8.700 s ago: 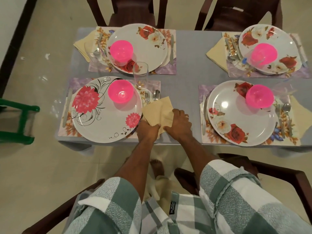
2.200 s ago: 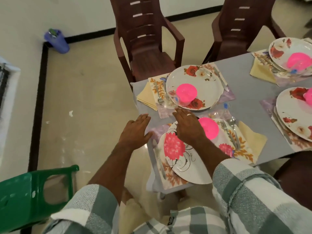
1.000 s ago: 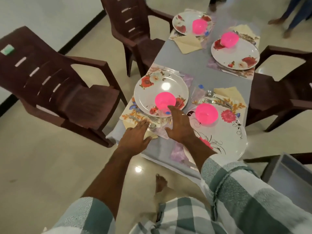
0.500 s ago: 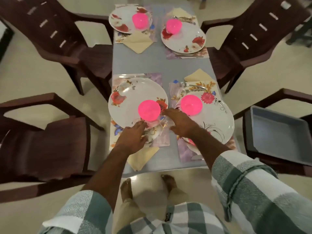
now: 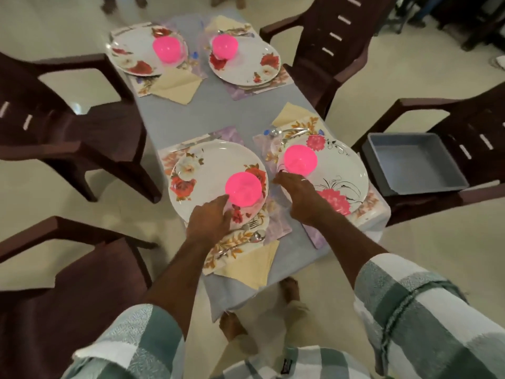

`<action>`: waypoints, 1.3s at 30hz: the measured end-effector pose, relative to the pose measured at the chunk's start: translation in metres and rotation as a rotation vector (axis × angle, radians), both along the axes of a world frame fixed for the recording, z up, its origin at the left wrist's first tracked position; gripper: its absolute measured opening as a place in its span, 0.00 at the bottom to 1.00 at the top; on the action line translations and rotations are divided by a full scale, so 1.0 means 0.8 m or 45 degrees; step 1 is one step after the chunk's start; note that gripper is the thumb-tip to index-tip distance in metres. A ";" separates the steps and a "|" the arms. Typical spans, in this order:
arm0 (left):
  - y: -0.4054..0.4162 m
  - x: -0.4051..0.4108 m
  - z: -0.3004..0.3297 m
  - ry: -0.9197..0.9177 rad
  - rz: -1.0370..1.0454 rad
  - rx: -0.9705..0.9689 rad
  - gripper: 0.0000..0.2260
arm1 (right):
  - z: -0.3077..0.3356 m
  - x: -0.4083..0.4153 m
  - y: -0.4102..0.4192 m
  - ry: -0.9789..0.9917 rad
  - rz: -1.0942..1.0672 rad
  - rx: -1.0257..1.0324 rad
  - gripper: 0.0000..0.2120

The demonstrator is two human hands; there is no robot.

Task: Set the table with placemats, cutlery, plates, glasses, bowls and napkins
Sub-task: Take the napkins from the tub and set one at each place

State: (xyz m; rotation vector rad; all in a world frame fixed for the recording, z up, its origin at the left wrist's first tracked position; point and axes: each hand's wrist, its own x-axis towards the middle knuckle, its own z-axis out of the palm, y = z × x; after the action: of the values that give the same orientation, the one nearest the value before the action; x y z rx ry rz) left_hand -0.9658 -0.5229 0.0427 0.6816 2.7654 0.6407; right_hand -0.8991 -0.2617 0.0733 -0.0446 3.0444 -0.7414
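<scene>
A grey-clothed counter point(image 5: 175, 113) stands on pale tile among dark brown chairs point(image 5: 82, 143) — a grey tray point(image 5: 415, 162) at 3 o'clock. Left hand point(image 5: 211, 220), fingers loose, rests on the near floral plate point(image 5: 207, 165); right hand point(image 5: 299, 195) lies flat, released, beside the pink bowl point(image 5: 300, 160).

Standing on a pale, glossy tiled floor point(image 5: 341, 255), catching soft reflections of light near the upper left. Running away from the camera, a narrow table point(image 5: 202, 113) under a grey-blue cloth. Flanking it, dark brown plastic chairs: two on the left point(image 5: 68, 127) point(image 5: 62, 283), two on the right point(image 5: 333, 45) point(image 5: 464, 127). Resting on the seat of the nearer right chair, a grey tray point(image 5: 415, 162). Showing dimly at the top right corner, more dark furniture.
</scene>
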 end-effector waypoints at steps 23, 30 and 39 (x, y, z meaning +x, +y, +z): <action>0.039 -0.034 -0.018 -0.174 0.380 0.074 0.11 | -0.014 0.077 -0.051 0.170 -0.493 0.322 0.22; -0.058 0.043 -0.065 0.156 -0.110 -0.131 0.12 | -0.050 0.119 -0.105 0.003 -0.041 0.365 0.21; -0.090 0.100 -0.093 0.279 -0.417 -0.349 0.13 | -0.115 0.113 -0.126 -0.303 -0.060 0.354 0.28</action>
State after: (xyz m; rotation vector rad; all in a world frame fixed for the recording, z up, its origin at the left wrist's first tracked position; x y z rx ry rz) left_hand -0.8860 -0.5950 -0.0317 1.1623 2.7597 0.1230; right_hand -0.8086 -0.3628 -0.0183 0.1092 2.8936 -0.2931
